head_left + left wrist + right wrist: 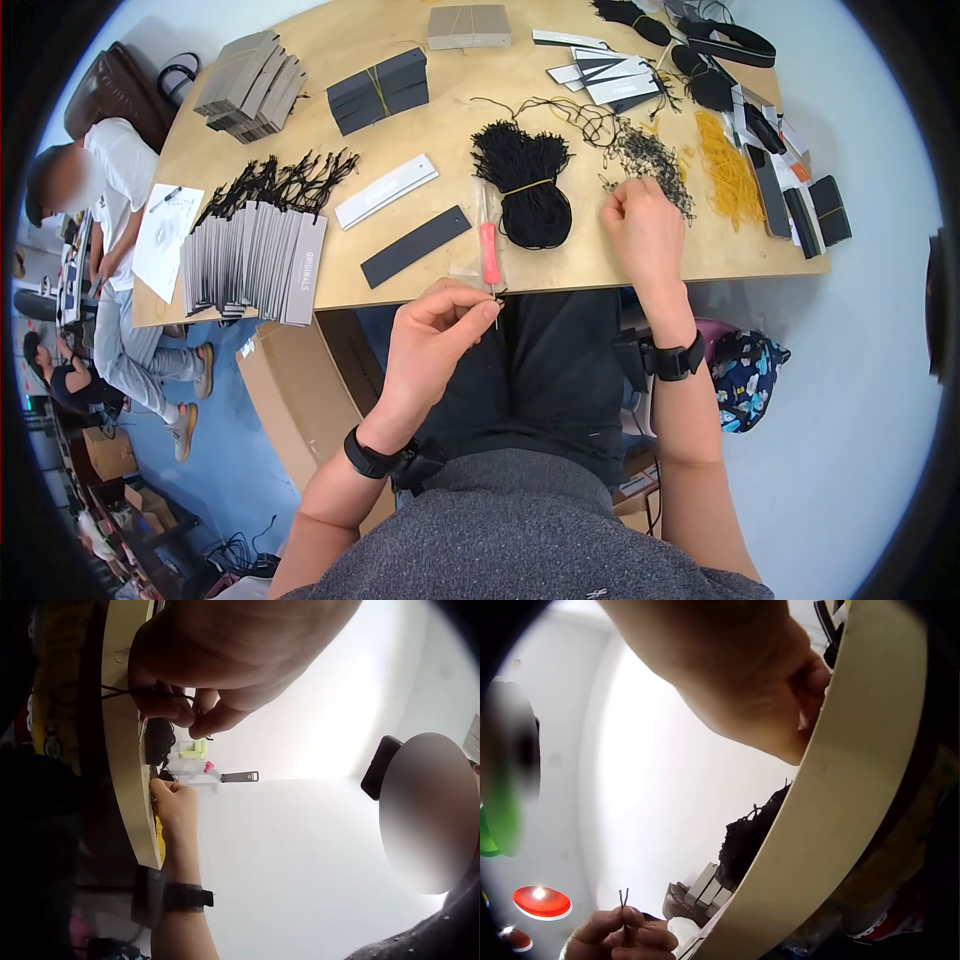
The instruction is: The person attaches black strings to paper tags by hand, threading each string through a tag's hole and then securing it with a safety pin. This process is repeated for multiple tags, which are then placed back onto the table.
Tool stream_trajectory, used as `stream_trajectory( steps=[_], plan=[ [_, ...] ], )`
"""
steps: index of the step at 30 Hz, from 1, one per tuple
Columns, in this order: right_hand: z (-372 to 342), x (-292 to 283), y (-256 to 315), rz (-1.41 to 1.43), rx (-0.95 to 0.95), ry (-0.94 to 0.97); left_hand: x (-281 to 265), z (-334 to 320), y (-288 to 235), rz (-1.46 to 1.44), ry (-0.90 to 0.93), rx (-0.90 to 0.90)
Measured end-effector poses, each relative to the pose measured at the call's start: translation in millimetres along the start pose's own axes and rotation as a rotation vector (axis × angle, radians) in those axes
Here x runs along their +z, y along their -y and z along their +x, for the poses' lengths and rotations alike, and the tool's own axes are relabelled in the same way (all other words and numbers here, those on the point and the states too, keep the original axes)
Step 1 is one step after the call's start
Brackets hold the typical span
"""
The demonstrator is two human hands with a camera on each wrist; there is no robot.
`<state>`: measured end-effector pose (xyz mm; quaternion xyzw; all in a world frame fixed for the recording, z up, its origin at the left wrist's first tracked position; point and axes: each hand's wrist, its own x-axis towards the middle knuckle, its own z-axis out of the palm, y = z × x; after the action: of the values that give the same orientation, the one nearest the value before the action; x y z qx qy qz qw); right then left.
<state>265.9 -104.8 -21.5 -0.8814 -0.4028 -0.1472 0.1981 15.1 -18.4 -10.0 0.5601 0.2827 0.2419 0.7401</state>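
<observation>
In the head view my left hand (432,345) is just off the table's front edge, thumb and fingertips pinching a thin black cord (112,691); two cord ends stick up from that pinch in the right wrist view. My right hand (645,235) is at the pile of small dark safety pins (650,160), fingers curled down at its near edge; what its fingertips hold is hidden. Between the hands lie a bundle of black cords (535,200) tied with a yellow band and a tool with a red handle (489,255).
On the table (400,285) lie grey tags with cords (255,260), a white tag stack (388,190), a dark tag (415,247), banded tag stacks (378,92) and yellow bands (725,170). A person (125,190) sits at the left; a cardboard box (300,400) stands below.
</observation>
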Motion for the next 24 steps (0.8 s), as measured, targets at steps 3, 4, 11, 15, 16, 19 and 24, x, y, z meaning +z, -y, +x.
stream_trajectory(
  steps=[3, 4, 11, 15, 16, 19, 24],
  plan=[
    [-11.8, -9.7, 5.9, 0.203, -0.033, -0.046, -1.2, 2.7, -2.5, -0.028, -0.007, -0.006],
    [-20.6, -21.8, 15.3, 0.552, 0.114, 0.125, -0.9, 2.4, -2.9, -0.043, -0.009, -0.007],
    [-59.0, -51.5, 58.0, 1.668, 0.533, 0.962, -1.6, 4.2, 0.3, -0.068, 0.027, 0.025],
    [-59.7, -44.7, 62.1, 1.752, 0.621, 1.038, -3.9, 2.2, 1.1, -0.007, 0.043, 0.095],
    [-59.8, -42.4, 62.1, 1.774, 0.654, 1.059, -4.4, 1.6, 1.1, 0.028, 0.051, 0.12],
    [-59.4, -40.2, 63.6, 1.793, 0.697, 1.088, -4.2, 0.3, -0.4, 0.03, 0.047, 0.118],
    [-61.8, -42.2, 65.7, 1.789, 0.724, 1.115, -4.6, 0.7, -0.1, 0.051, 0.033, 0.117]
  ],
)
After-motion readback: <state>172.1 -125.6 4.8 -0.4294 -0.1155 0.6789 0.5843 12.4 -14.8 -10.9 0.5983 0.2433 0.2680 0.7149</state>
